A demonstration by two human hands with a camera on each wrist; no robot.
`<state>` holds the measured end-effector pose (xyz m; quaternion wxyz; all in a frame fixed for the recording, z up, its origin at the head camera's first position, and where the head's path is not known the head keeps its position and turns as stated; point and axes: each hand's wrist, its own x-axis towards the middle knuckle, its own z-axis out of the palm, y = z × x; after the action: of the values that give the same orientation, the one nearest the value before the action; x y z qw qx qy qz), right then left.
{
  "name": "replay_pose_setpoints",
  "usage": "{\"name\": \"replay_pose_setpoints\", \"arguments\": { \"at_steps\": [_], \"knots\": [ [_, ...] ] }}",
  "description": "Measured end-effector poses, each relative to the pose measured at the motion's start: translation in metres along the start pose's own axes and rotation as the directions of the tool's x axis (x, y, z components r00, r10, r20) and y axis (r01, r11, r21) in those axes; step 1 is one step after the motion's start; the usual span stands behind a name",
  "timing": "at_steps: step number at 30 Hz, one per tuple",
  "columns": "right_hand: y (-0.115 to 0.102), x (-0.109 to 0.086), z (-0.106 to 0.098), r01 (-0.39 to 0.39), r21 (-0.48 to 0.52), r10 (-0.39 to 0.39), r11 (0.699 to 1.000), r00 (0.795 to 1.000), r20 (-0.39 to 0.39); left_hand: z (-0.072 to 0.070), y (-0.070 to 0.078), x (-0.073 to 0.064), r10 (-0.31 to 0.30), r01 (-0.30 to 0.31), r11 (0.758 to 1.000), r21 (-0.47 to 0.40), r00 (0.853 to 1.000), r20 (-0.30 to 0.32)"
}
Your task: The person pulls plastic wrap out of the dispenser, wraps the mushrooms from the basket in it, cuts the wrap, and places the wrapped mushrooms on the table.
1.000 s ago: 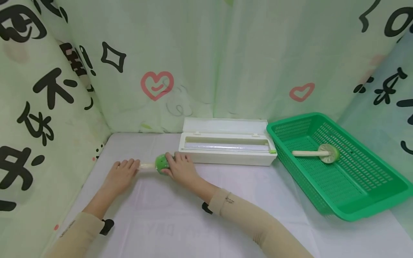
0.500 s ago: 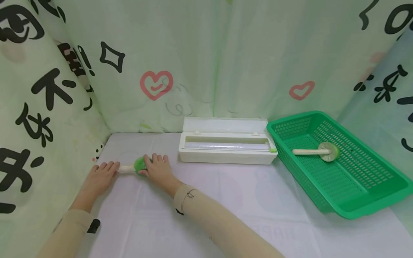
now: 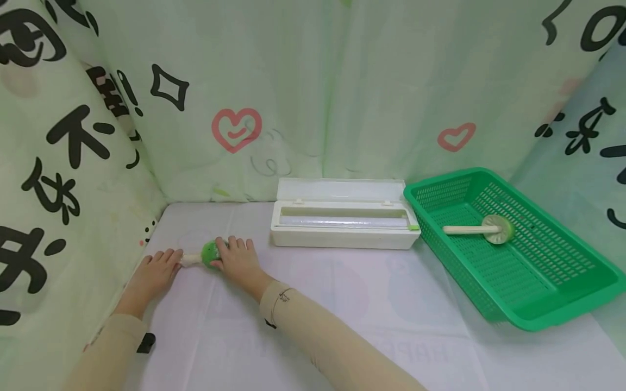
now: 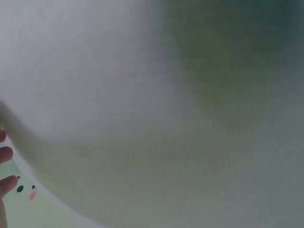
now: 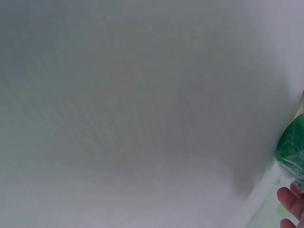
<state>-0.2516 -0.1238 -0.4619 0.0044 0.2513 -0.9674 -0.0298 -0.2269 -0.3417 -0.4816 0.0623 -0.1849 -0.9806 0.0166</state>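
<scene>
A toy mushroom (image 3: 211,253) with a green cap and pale stem lies on its side on the white table, at left in the head view. My left hand (image 3: 155,275) holds the stem's end, palm down. My right hand (image 3: 240,265) grips the cap from the right, thumb toward the near side. In the right wrist view the green cap (image 5: 293,145) shows at the right edge, wrapped in crinkled clear film, with fingertips (image 5: 287,197) below it. The left wrist view catches only a few left fingers (image 4: 5,154); the mushroom is out of that view.
A white cling film dispenser (image 3: 342,239) with its lid raised stands at the back, a film roll (image 3: 342,221) inside. Right of it sits a green basket (image 3: 528,320) holding another toy mushroom (image 3: 498,229). Printed curtains (image 3: 381,98) enclose the table's back and sides.
Both hands and the mushroom have moved left along the table, away from the dispenser, mostly in the first half second. Since then they have barely shifted.
</scene>
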Motion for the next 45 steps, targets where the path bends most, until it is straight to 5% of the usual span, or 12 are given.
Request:
{"name": "replay_pose_setpoints", "arguments": {
  "at_steps": [16,19,22,25,29,32,34,39,45],
  "knots": [
    [0.018,-0.002,-0.011,0.079,-0.024,-0.079,0.997,0.997,0.006,-0.008,0.004,0.008,-0.036,0.039,0.998,-0.044,0.997,0.073],
    [0.031,-0.006,-0.017,0.106,-0.014,-0.107,0.994,0.994,-0.019,-0.011,0.008,0.014,-0.031,0.033,0.997,-0.066,0.999,0.027],
    [0.051,-0.014,-0.024,0.148,0.028,-0.146,0.989,0.987,-0.071,-0.016,0.018,0.024,-0.020,0.013,0.997,-0.076,0.995,-0.094],
    [0.078,-0.027,-0.035,0.203,0.065,-0.190,0.977,0.967,-0.168,-0.023,0.037,0.041,0.026,-0.045,0.997,-0.063,0.959,-0.284],
    [0.121,-0.047,-0.046,0.294,0.072,-0.254,0.953,0.908,-0.333,-0.033,0.068,0.069,0.129,-0.149,0.989,0.004,0.837,-0.532],
    [0.157,-0.063,-0.050,0.325,0.061,-0.272,0.944,0.867,-0.418,-0.039,0.094,0.088,0.172,-0.196,0.980,0.027,0.780,-0.602],
    [0.181,-0.075,-0.051,0.316,0.065,-0.256,0.946,0.858,-0.444,-0.043,0.111,0.098,0.188,-0.208,0.978,0.036,0.785,-0.590],
    [0.238,-0.106,-0.048,0.207,0.084,-0.149,0.975,0.883,-0.445,-0.042,0.146,0.119,0.218,-0.221,0.974,0.055,0.835,-0.505],
    [0.293,-0.139,-0.037,0.005,0.152,0.053,0.988,0.926,-0.373,-0.030,0.175,0.141,0.291,-0.260,0.957,0.133,0.830,-0.476]
  ]
}}
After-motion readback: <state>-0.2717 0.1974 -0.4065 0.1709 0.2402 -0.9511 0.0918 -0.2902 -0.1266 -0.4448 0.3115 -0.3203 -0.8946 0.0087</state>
